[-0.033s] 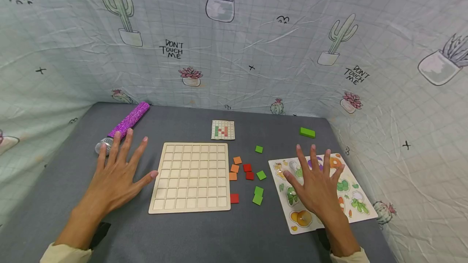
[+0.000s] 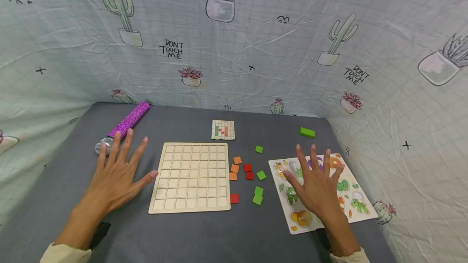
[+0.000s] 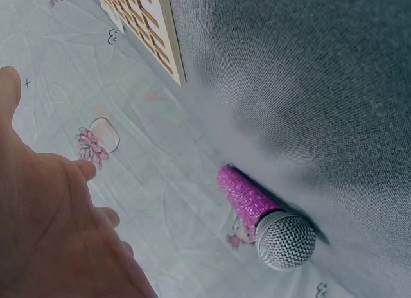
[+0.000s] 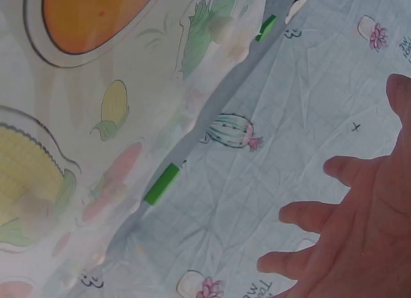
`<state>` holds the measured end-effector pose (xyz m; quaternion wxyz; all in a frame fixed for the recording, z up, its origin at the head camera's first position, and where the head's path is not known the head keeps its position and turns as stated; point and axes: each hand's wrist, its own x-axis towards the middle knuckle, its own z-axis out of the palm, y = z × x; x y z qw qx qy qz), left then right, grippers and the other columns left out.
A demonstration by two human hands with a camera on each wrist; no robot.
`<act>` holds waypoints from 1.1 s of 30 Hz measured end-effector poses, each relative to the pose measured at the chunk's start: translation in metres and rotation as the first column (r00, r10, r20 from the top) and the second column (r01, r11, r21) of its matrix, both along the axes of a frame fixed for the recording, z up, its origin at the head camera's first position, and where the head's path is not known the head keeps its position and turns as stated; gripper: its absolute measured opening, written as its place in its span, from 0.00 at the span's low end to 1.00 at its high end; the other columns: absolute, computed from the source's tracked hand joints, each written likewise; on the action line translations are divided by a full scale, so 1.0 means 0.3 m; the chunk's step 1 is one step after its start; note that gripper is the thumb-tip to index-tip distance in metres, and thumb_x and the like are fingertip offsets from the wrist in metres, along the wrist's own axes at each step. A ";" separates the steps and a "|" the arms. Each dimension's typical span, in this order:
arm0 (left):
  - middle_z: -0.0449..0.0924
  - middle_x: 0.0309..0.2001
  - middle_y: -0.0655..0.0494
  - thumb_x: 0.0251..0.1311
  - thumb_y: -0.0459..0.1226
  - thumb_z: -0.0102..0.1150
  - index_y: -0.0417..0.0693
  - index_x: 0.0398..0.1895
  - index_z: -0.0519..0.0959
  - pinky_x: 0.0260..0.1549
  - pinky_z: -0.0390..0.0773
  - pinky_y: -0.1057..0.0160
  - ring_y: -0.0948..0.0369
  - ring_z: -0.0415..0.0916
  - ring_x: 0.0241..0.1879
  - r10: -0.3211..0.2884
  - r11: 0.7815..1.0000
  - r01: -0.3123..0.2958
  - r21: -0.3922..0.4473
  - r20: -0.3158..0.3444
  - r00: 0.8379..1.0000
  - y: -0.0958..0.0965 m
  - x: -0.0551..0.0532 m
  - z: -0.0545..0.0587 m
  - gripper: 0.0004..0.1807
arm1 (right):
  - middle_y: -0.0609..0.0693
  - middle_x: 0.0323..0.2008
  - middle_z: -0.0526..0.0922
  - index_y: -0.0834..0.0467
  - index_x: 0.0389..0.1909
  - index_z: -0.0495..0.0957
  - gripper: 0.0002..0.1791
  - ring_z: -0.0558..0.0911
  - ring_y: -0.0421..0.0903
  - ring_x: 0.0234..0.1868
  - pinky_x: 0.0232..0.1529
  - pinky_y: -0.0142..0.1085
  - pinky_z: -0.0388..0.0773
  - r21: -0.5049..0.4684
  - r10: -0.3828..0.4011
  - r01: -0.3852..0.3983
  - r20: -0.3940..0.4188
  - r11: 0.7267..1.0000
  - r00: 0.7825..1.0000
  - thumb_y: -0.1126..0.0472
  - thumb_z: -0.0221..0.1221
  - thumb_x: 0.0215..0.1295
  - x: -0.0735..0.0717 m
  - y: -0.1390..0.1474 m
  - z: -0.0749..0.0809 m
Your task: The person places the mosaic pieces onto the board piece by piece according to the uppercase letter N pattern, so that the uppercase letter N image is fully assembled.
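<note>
My left hand (image 2: 115, 177), fingers spread and holding nothing, hovers between a purple glittery microphone (image 2: 129, 120) and a pale wooden grid board (image 2: 191, 177). In the left wrist view the microphone (image 3: 282, 237) lies on the cloth with its silver mesh head toward the camera. Over a vegetable picture puzzle board (image 2: 300, 218) is my right hand (image 2: 318, 188), also spread with nothing in it. It hides part of that board. Between the two boards lie several small square tiles: orange (image 2: 237, 160), red (image 2: 235, 198) and green (image 2: 261, 175).
Behind the grid board lies a small pattern card (image 2: 223, 130) with coloured squares. A green block (image 2: 307, 132) sits at the back right of the grey table (image 2: 190, 238). A cactus-print curtain (image 2: 234, 52) hangs along the back and sides.
</note>
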<state>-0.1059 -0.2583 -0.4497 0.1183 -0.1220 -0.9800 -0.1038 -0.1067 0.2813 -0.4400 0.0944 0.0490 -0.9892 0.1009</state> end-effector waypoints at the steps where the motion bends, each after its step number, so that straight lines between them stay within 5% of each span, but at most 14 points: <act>1: 0.24 0.88 0.49 0.70 0.68 0.55 0.58 0.89 0.45 0.80 0.19 0.31 0.46 0.16 0.87 -0.002 1.000 0.002 0.000 0.000 1.000 0.000 0.000 0.000 0.54 | 0.67 0.85 0.47 0.40 0.88 0.46 0.48 0.35 0.79 0.83 0.68 0.87 0.26 0.000 0.001 -0.001 -0.001 1.000 1.000 0.28 0.52 0.74 0.000 0.000 -0.001; 12: 0.27 0.88 0.46 0.73 0.66 0.53 0.55 0.89 0.44 0.81 0.20 0.34 0.45 0.18 0.87 -0.019 1.000 0.018 0.012 0.030 0.999 0.005 0.002 0.003 0.52 | 0.67 0.84 0.52 0.42 0.87 0.51 0.48 0.42 0.79 0.83 0.70 0.86 0.31 -0.008 0.008 -0.008 -0.035 1.000 0.999 0.29 0.54 0.74 -0.005 -0.024 -0.015; 18: 0.28 0.88 0.46 0.73 0.62 0.57 0.52 0.89 0.44 0.83 0.21 0.37 0.44 0.22 0.87 -0.073 0.994 0.067 0.085 0.074 0.995 0.016 0.011 0.001 0.52 | 0.65 0.82 0.61 0.45 0.85 0.58 0.44 0.54 0.74 0.83 0.76 0.79 0.45 -0.086 0.061 -0.071 -0.114 0.994 0.992 0.38 0.62 0.73 -0.020 -0.064 -0.034; 22: 0.32 0.88 0.44 0.71 0.57 0.63 0.51 0.89 0.45 0.83 0.29 0.35 0.42 0.28 0.88 -0.132 0.982 0.114 0.153 0.115 0.985 0.015 0.016 -0.012 0.54 | 0.63 0.78 0.70 0.48 0.82 0.64 0.41 0.65 0.67 0.78 0.75 0.72 0.58 -0.219 0.125 -0.160 -0.166 0.962 0.978 0.47 0.68 0.71 -0.030 -0.105 -0.035; 26: 0.42 0.87 0.36 0.66 0.52 0.71 0.47 0.87 0.49 0.81 0.41 0.30 0.35 0.39 0.86 -0.202 0.961 0.164 0.224 0.154 0.967 0.011 0.014 -0.034 0.55 | 0.57 0.72 0.78 0.48 0.79 0.70 0.38 0.74 0.58 0.69 0.67 0.64 0.71 -0.367 0.176 -0.224 -0.160 0.903 0.971 0.53 0.71 0.69 -0.044 -0.149 -0.033; 33: 0.55 0.82 0.28 0.58 0.48 0.77 0.38 0.82 0.60 0.73 0.56 0.25 0.28 0.52 0.80 -0.270 0.941 0.191 0.281 0.278 0.922 0.026 0.012 -0.047 0.54 | 0.50 0.63 0.85 0.50 0.70 0.80 0.32 0.80 0.52 0.62 0.62 0.59 0.79 -0.483 0.222 -0.253 -0.122 0.838 0.967 0.56 0.75 0.65 -0.084 -0.213 -0.033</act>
